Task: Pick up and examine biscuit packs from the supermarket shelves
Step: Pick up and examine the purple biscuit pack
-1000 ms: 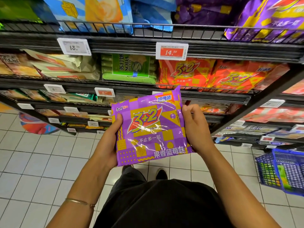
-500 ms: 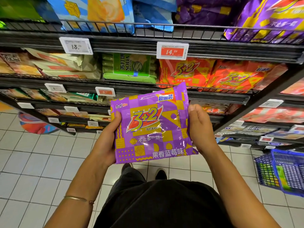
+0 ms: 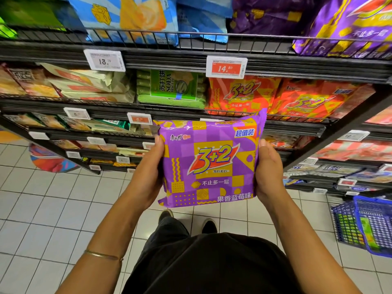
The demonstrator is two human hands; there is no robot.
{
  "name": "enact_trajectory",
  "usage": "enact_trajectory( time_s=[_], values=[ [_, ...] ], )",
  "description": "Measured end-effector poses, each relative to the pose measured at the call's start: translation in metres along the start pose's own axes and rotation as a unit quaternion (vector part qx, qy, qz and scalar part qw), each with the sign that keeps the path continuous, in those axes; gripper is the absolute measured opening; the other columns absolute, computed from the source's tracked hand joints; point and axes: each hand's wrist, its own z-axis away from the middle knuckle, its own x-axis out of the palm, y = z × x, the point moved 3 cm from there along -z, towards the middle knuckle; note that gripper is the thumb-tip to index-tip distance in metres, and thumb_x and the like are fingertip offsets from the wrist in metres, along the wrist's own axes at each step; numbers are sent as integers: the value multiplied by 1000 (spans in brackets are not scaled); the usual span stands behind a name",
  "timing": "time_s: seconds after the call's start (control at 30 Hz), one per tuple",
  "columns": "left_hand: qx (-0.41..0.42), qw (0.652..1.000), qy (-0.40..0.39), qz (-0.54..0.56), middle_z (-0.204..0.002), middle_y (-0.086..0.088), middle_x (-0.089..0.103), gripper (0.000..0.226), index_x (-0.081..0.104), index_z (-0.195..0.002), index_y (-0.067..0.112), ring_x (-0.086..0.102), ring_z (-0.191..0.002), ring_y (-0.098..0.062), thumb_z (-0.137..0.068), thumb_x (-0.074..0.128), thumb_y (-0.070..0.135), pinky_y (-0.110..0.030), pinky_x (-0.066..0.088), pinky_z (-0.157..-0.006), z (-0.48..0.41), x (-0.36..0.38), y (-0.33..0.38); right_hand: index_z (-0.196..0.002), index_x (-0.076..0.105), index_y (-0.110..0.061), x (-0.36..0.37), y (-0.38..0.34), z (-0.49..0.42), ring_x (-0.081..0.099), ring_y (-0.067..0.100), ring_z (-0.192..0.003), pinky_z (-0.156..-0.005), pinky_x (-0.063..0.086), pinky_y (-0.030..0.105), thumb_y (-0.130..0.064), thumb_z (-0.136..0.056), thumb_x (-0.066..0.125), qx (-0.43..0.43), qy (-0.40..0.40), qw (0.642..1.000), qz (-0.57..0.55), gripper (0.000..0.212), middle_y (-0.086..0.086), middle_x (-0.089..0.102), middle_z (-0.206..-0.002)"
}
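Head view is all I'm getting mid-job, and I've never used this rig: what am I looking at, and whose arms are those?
No machine here: a person wears a camera on the head, looking forward and down, so the arms are their own. The left hand and right hand grip the side edges of a purple biscuit pack, its front facing the camera. Behind it are shelves with orange packs and a green soda biscuit pack. A blue basket stands on the tiled floor, right.
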Motion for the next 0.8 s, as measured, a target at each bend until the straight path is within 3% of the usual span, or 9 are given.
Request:
enact_trajectory(
  time_s=[0.17, 0.27, 0.33, 0.43, 0.53, 0.63, 0.8],
  values=[
    [64, 997, 23, -32, -122, -11, 74, 57, 68, -126, 26, 70, -118, -35, -94, 45, 67, -56, 51, -102, -3, -4, 10, -73, 63, -28, 0, -5, 1, 69, 7, -64, -57, 56, 23, -37, -106, 44, 1, -6, 999, -32, 39, -8, 71, -69],
    [81, 994, 41, -66, -99, -6, 76, 46, 72, -104, 37, 72, -94, -20, -88, 49, 72, -36, 50, -76, -4, -7, 16, -72, 57, -25, -1, -5, 2, 68, 6, -62, -55, 55, 23, -45, -94, 48, 4, -7, 1000, -30, 31, -8, 69, -67],
    [83, 992, 45, -78, -90, -5, 74, 41, 73, -98, 38, 71, -84, -14, -91, 47, 68, -27, 47, -67, -5, -9, 17, -72, 58, -27, -1, -2, 2, 69, 7, -64, -56, 56, 24, -46, -95, 49, 10, -15, 999, -29, 31, -8, 69, -68],
    [81, 994, 37, -60, -84, -6, 71, 37, 76, -90, 35, 68, -81, -17, -94, 49, 60, -24, 48, -59, -7, -13, 18, -66, 62, -33, 1, -2, 1, 69, 7, -64, -57, 55, 25, -43, -97, 48, 17, -26, 999, -22, 36, -9, 69, -68],
    [66, 997, 23, -43, -68, 8, 67, 40, 75, -72, 36, 68, -75, -15, -98, 49, 54, -27, 51, -58, -8, -16, 20, -60, 63, -35, 3, -5, 1, 66, 4, -59, -55, 53, 23, -39, -97, 47, 12, -31, 999, -21, 40, -12, 67, -64],
    [59, 997, 35, -17, -73, 3, 69, 43, 78, -87, 28, 69, -72, -16, -108, 45, 47, -28, 52, -60, -8, -22, 18, -61, 62, -32, 2, -4, 0, 65, 6, -60, -61, 52, 29, -32, -101, 47, 11, -41, 999, -22, 43, -11, 67, -65],
    [68, 983, 141, -91, -68, 5, 72, 37, 73, -89, 18, 71, -64, -9, -108, 44, 31, -22, 53, -50, -14, -33, 18, -69, 61, -30, 4, -3, 2, 70, 10, -65, -60, 57, 29, -40, -98, 48, 9, -46, 999, -19, 34, -6, 70, -70]
  ],
)
